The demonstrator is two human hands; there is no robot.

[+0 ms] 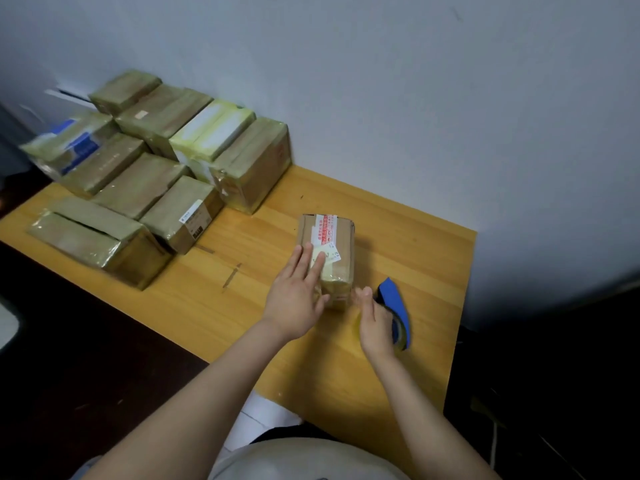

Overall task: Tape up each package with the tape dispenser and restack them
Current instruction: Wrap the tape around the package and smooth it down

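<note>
- Nearest to us, both forearms reach forward over the wooden table [242, 306]; our torso is cut off at the bottom edge.
- Our right hand [375, 322] curls around the blue tape dispenser [398, 306], just beside the near end of the small package. The hand hides most of the tool, and its fingertips are blurred, so we cannot make out the tape strip.
- Our left hand [299, 296] lies flat, fingers spread, pressing on the near top of the small package [329, 251], which sits alone mid-table with red-printed tape across it.
- Farther left, against the wall [415, 98], the taped packages [156, 168] stand in close rows; the far ones are smeared, their labels unreadable.
- The floor around the table is too dark to read.
</note>
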